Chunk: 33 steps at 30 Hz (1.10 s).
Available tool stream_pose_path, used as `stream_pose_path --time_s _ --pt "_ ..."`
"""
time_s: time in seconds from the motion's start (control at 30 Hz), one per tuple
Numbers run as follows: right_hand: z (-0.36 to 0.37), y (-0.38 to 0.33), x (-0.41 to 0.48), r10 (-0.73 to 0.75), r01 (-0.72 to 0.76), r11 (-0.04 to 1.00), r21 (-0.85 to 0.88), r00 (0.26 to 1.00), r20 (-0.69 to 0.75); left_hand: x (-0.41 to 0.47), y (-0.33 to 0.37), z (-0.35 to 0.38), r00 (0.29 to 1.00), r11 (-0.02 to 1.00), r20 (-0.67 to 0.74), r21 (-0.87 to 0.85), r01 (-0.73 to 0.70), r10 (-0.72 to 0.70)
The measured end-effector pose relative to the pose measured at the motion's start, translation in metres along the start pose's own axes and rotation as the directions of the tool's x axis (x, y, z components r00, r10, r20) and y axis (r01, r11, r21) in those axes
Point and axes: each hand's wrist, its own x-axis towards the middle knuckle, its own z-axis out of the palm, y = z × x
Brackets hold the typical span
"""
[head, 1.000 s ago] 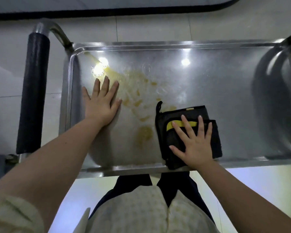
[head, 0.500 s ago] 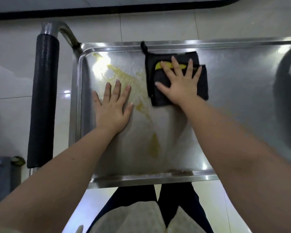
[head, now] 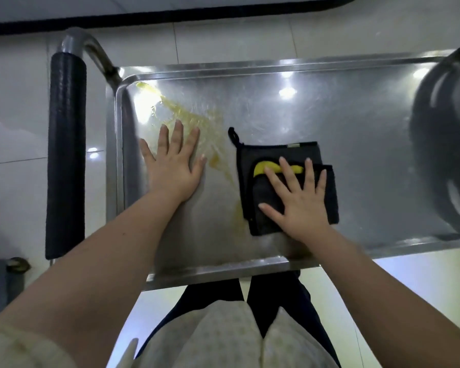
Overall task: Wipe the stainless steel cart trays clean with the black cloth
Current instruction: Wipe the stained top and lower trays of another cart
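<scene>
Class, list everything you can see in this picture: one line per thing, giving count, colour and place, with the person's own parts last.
cart tray: one, silver steel, centre.
black cloth: one, black with a yellow patch, folded, on the tray right of centre.
yellow smear: one streak, yellow, from the tray's far left corner toward the cloth.
cart handle: one, black padding on a steel tube, left of the tray.
floor: pale tiles, around the cart.
left hand: flat on the tray, beside the smear.
right hand: flat on the cloth.

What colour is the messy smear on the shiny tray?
Yellow. The smear streaks across the steel tray, seen in the head view.
</scene>
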Motion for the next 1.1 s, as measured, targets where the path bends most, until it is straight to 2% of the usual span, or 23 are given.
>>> stream_pose_path --time_s 0.1,0.2,0.33,0.4,0.53,0.63,0.7,0.83,0.93,1.0,1.1 --pt "0.012 0.048 -0.053 0.019 -0.019 0.999 -0.032 0.999 0.025 0.000 0.002 0.000 1.000 1.000 0.000 -0.009 -0.003 0.003" --pt "0.012 0.091 -0.072 0.203 -0.205 0.979 0.023 0.978 0.051 0.002 0.003 0.003 1.000 1.000 -0.003 -0.014 -0.014 0.014" --pt "0.017 0.077 -0.069 0.286 -0.287 0.957 0.034 0.958 0.020 0.006 0.006 0.002 0.999 0.999 -0.017 -0.025 -0.034 0.033" --pt "0.018 0.046 -0.063 0.237 -0.237 0.971 0.028 0.972 0.008 0.009 0.007 0.000 0.999 0.999 -0.012 -0.027 -0.039 0.038" --pt "0.019 -0.044 -0.049 0.024 -0.026 0.999 -0.022 0.997 -0.067 0.010 0.008 -0.001 0.999 0.999 -0.010 -0.027 -0.035 0.035" --pt "0.020 -0.099 -0.039 -0.014 0.012 0.999 -0.032 0.997 -0.079 0.010 0.007 0.000 0.999 0.999 -0.013 -0.026 -0.029 0.029" --pt "0.020 -0.108 -0.037 -0.006 0.004 1.000 -0.018 0.996 -0.086 0.010 0.006 0.000 0.999 0.999 -0.015 -0.029 -0.034 0.033" --pt "0.018 -0.058 -0.039 0.011 -0.011 1.000 -0.003 0.992 -0.129 0.011 0.005 0.000 0.999 0.998 -0.018 -0.044 -0.046 0.045" --pt "0.021 0.021 -0.051 0.208 -0.208 0.978 0.014 0.971 -0.122 0.014 0.006 0.000 0.999 0.998 -0.013 -0.040 -0.038 0.038" --pt "0.018 0.073 -0.061 0.327 -0.325 0.945 0.033 0.943 -0.065 0.015 0.008 -0.001 0.999 0.999 -0.001 -0.023 -0.033 0.033" --pt "0.015 0.099 -0.064 0.364 -0.364 0.932 0.005 0.932 0.009 0.017 0.011 -0.001 0.999 0.999 0.001 -0.010 -0.037 0.037"
